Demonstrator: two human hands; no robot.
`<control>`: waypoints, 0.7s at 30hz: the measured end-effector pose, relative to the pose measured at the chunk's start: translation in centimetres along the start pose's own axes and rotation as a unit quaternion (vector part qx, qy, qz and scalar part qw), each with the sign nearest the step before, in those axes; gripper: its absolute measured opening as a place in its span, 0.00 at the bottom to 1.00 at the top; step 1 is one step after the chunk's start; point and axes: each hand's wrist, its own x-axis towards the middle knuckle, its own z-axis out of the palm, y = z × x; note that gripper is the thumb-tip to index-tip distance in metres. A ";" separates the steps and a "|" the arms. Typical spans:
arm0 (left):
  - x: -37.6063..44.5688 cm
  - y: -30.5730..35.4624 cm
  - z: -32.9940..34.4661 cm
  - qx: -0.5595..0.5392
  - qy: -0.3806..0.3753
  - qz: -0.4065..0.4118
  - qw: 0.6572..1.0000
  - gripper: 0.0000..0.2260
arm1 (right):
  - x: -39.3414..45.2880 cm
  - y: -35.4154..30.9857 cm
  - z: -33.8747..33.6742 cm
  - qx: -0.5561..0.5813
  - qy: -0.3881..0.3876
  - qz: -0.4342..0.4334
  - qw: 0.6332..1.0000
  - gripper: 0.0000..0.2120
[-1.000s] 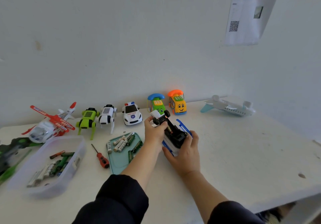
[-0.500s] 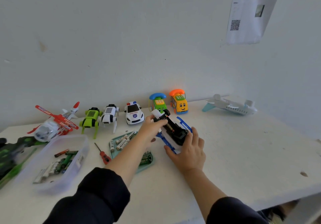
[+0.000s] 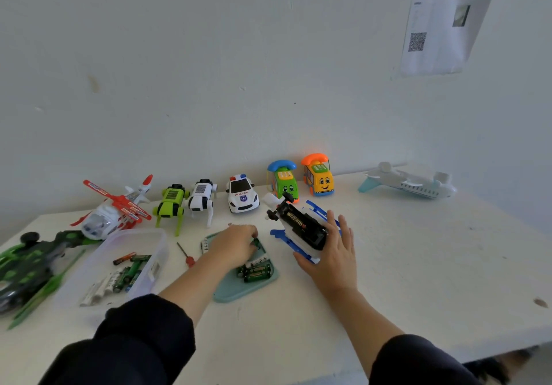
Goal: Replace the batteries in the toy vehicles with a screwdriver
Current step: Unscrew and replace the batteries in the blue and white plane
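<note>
A blue-and-white toy vehicle (image 3: 301, 229) lies upside down on the table with its black battery bay open and a dark battery showing inside. My right hand (image 3: 331, 253) rests against its near right side with fingers spread fairly straight and the thumb at its near end. My left hand (image 3: 236, 242) hovers over the teal tray (image 3: 236, 290) of green and white batteries (image 3: 257, 271). Its curled fingertips touch a green battery, but blur hides whether it is gripped. The red-handled screwdriver (image 3: 185, 255) lies left of the tray.
Along the wall stand a red-and-white helicopter (image 3: 116, 208), two robot dogs (image 3: 173, 204), a police car (image 3: 241, 193), green (image 3: 283, 180) and orange (image 3: 319, 175) phone cars and a white plane (image 3: 409, 183). A clear box (image 3: 125, 265) of batteries and a green-black toy (image 3: 27, 262) sit left.
My left hand left the toy's battery bay and moved left and nearer, down onto the tray. My right hand's fingers loosened and spread against the toy.
</note>
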 end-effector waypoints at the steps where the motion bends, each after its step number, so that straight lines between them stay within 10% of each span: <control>1: -0.1 0.2 0.4 0.022 0.013 0.009 1.000 0.16 | 0.0 -0.1 -0.2 0.013 0.001 0.003 1.000 0.44; 6: -0.4 0.5 0.6 -0.120 0.108 -0.025 0.987 0.22 | -0.1 0.0 -0.2 0.043 -0.028 0.012 0.999 0.44; 12: -1.8 4.1 -2.4 -0.427 0.335 0.021 0.839 0.09 | -0.1 -0.6 -0.7 0.077 -0.041 0.046 0.995 0.45; 21: -1.4 7.7 -0.5 -0.313 0.301 0.080 0.897 0.06 | -0.1 -0.8 -0.6 0.069 -0.032 0.055 0.996 0.48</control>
